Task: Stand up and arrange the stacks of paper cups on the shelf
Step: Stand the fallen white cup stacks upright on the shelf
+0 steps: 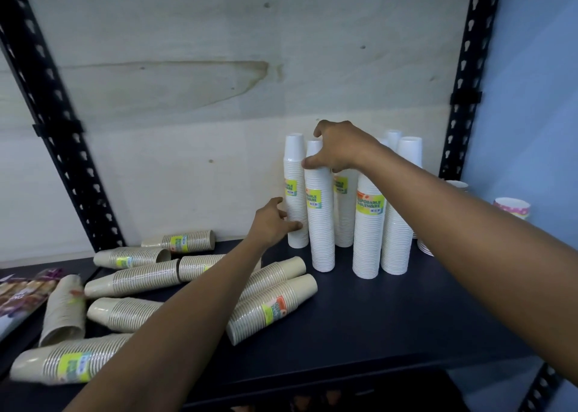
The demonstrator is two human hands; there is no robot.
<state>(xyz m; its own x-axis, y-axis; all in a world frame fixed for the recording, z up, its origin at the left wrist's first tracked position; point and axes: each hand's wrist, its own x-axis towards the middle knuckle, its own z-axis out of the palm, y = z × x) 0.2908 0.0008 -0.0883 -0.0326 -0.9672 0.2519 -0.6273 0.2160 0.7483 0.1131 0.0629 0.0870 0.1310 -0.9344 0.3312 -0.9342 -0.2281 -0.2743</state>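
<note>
The front white stack (pixel 322 239), upright on the shelf (pixel 391 318), is gripped near its top by the right hand (pixel 341 149); the back white stack (pixel 295 161) is clasped low by the left hand (pixel 272 221); beige stacks (pixel 272 305) are seen lying flat

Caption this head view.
Left hand and right hand hold upright white cup stacks; beige cup stacks lie toppled on the shelf.

Arms outstretched; left hand (pixel 273 221) low, right hand (pixel 341 149) higher, fingers (pixel 295 225) curled.
</note>
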